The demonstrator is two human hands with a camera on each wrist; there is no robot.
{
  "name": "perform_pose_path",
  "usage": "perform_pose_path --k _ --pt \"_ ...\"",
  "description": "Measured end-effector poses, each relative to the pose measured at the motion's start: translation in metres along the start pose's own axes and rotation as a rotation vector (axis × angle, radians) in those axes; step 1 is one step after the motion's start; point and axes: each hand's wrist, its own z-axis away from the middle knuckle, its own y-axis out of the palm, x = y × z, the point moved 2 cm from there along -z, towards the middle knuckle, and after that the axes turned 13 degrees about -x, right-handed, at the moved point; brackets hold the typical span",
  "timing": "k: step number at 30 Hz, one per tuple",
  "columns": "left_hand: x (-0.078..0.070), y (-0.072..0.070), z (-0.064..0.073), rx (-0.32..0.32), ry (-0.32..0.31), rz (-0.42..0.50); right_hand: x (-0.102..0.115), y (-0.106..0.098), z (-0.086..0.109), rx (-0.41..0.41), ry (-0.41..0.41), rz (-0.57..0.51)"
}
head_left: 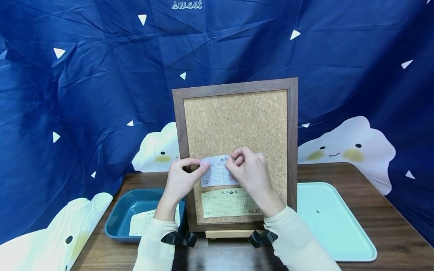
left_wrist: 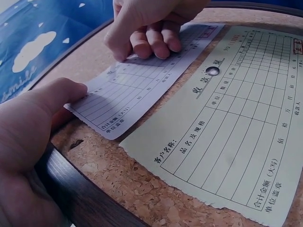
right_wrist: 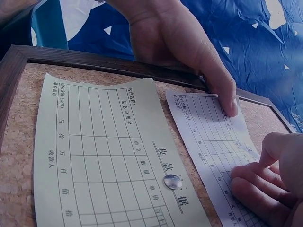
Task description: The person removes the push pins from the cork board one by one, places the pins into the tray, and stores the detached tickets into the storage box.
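A pale white receipt (head_left: 217, 176) lies against the cork board (head_left: 237, 120), above a pale green receipt (head_left: 222, 205). A silver thumbtack (left_wrist: 212, 71) fixes the green one near its top middle. My left hand (head_left: 178, 180) pinches the white receipt's upper left corner, its thumb on the printed face. At the top middle of the same receipt, my right hand (head_left: 251, 173) has thumb and index finger drawn together, the other fingers curled against the paper. Its fingertips cover the small thing between them, and I cannot tell what it is.
The brown-framed board leans on a light wooden ledge (head_left: 234, 234). To its left, a blue tub (head_left: 116, 210) contains another printed slip (head_left: 140, 223). A mint tray (head_left: 339, 226) at right carries a small dark object (head_left: 318, 211). Behind hangs a blue cloth (head_left: 101, 94).
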Motion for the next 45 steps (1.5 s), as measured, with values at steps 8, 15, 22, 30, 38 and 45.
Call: perform_pose_path --k 8,15,22,30,38,45 --pt "0.0013 -0.0003 -0.0026 -0.002 0.001 0.002 0.0012 0.0008 -0.0015 0.011 0.009 -0.002" --pt "0.0015 0.0003 -0.002 0.009 0.005 0.003 0.0015 -0.0008 -0.0006 -0.002 -0.002 -0.006" --pt "0.0023 0.0001 -0.0012 0.007 0.006 0.0 0.0007 -0.0008 -0.0001 0.01 0.003 -0.014" --pt "-0.0008 0.0005 -0.0008 0.009 -0.001 -0.003 0.0007 -0.0025 -0.0002 0.004 0.005 0.006" --pt "-0.0009 0.0008 -0.0005 0.011 -0.001 -0.001 -0.0007 -0.0027 0.0006 -0.004 -0.007 0.012" --pt "-0.0003 -0.0004 0.001 -0.003 -0.022 0.012 -0.0008 -0.0025 0.002 0.004 0.016 -0.013"
